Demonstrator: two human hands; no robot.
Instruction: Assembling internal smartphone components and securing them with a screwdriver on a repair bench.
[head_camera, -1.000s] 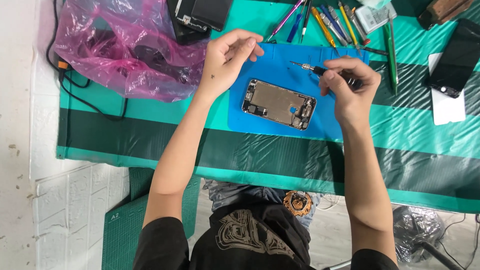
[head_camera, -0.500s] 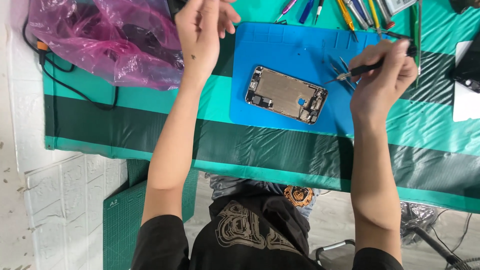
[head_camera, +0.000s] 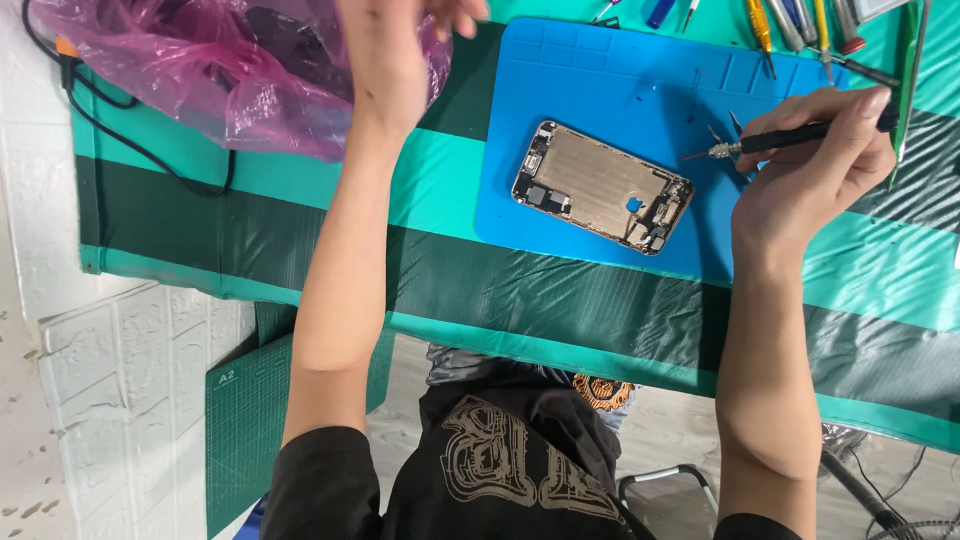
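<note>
An opened phone housing (head_camera: 600, 187), with its inner metal plate and small parts bare, lies on a blue work mat (head_camera: 620, 90). My right hand (head_camera: 815, 175) is to the right of the phone and grips a thin black screwdriver (head_camera: 790, 140). The screwdriver's tip points left, a short way off the phone's right end. My left hand (head_camera: 400, 60) is raised at the top edge, beside a pink plastic bag (head_camera: 230, 70). Its fingers are partly cut off by the frame, so what they hold is hidden.
The blue mat rests on a green striped table cover (head_camera: 560, 300). Several screwdrivers and tools (head_camera: 800, 25) lie at the back right. A black cable (head_camera: 130, 120) runs by the bag. A green cutting mat (head_camera: 240, 420) leans below the table's left end.
My left hand has lifted off the phone and gone up and left toward the pink bag. My right hand has drawn the screwdriver to the right, away from the phone.
</note>
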